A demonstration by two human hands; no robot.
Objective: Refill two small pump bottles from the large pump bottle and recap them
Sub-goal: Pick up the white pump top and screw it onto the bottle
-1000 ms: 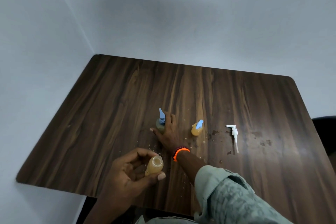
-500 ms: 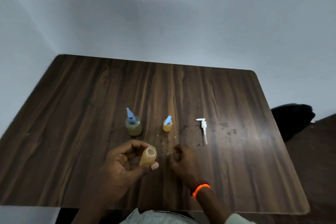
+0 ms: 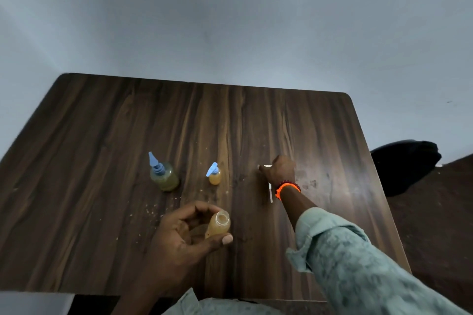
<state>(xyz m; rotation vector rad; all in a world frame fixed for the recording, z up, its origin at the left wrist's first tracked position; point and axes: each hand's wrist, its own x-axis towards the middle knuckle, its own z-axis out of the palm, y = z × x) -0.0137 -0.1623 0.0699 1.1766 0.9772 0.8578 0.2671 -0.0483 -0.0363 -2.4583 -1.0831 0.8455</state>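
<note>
The table (image 3: 102, 135) has lots of bare room at the back and left. The left hand (image 3: 179, 238) grips an open small bottle (image 3: 218, 225) near the front edge. The right hand (image 3: 280, 170) reaches out and closes on the white pump (image 3: 270, 194), right of two capped bottles (image 3: 163, 176).

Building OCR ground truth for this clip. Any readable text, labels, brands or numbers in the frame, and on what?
None readable.
Open bottle in the left hand: no label visible.
Large pump bottle: no print visible.
Small capped bottle: no print visible.
White pump under the right hand: plain, mostly hidden.
Orange wristband: too small to show any marking.
</note>
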